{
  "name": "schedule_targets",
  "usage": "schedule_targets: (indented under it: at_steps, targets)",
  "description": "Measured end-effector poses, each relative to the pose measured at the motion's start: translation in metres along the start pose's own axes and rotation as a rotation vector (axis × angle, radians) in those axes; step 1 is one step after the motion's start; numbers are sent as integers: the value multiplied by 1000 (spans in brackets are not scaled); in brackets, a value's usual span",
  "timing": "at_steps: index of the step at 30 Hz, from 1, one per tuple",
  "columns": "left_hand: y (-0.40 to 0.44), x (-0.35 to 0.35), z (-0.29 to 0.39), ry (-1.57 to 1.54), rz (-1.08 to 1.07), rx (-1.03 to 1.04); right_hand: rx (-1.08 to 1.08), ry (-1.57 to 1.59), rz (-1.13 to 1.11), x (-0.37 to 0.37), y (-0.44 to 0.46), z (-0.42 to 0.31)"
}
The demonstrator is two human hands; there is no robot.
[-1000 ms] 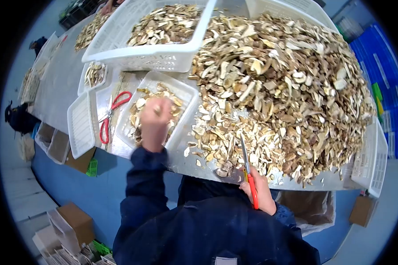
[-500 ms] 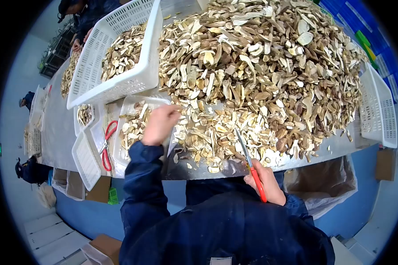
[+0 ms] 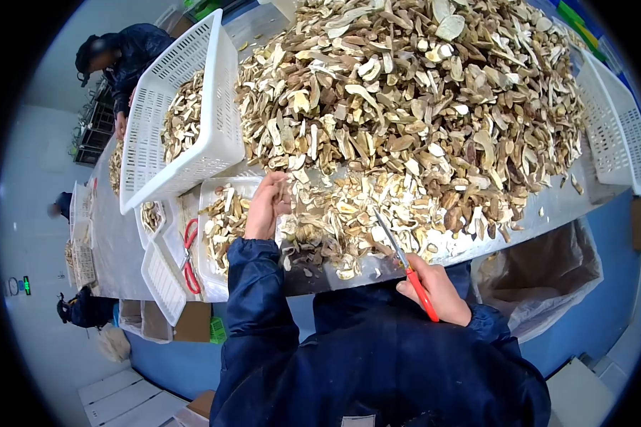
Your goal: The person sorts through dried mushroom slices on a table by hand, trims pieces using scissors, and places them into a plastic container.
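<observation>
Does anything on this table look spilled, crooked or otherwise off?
The ribbed white tray at left looks off: it sits askew, its near end jutting past the edge of the table, so it might get knocked down. Loose mushroom slices also lie directly on the table, probably just part of the work.

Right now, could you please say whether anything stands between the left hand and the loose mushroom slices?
Nothing visible does: the left hand is beside the loose mushroom slices, by the shallow tray of slices.

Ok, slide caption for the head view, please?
Right hand holds red-handled metal scissors, left hand near a white plastic tray and heaped brown-and-cream mushroom slices.
</observation>
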State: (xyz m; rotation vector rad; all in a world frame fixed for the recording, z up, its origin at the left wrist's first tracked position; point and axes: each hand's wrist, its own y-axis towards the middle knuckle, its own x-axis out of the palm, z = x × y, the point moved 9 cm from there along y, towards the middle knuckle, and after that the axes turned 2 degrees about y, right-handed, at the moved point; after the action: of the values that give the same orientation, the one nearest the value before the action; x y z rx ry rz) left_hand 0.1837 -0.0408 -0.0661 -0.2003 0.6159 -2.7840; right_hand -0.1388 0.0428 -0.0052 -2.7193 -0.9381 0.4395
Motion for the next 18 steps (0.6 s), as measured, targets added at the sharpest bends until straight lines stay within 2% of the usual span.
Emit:
schedule_targets:
  at_steps: [1, 4, 5, 6, 8, 9, 12, 13, 16, 17, 18]
  targets:
    - [2, -6, -5, -104, -20, -13, -42, -24, 9, 0, 1, 1]
    - [8, -12, -10, 252, 127, 12, -63, 4, -32, 4, 5, 4]
    - [7, 2, 4, 534, 108, 101, -76, -18, -45, 4, 6, 1]
    - [4, 9, 17, 841, 273, 232, -88, -40, -55, 4, 6, -2]
    - [-4, 32, 35, 1288, 470, 388, -108, -46, -53, 3, 4, -6]
    - [-5, 38, 38, 1348, 493, 347, -118, -30, -41, 1, 3, -7]
    - [1, 35, 28, 1392, 467, 322, -102, 3, -22, -3, 1, -5]
    - [-4, 35, 31, 1381, 471, 443, -89, 13, -21, -4, 1, -3]
    - [-9, 21, 19, 965, 165, 256, -92, 10, -7, -4, 2, 2]
    - [-10, 21, 1, 657, -45, 59, -93, 10, -10, -4, 3, 2]
    - [-22, 26, -3, 468, -109, -95, -94, 8, -14, -4, 4, 2]
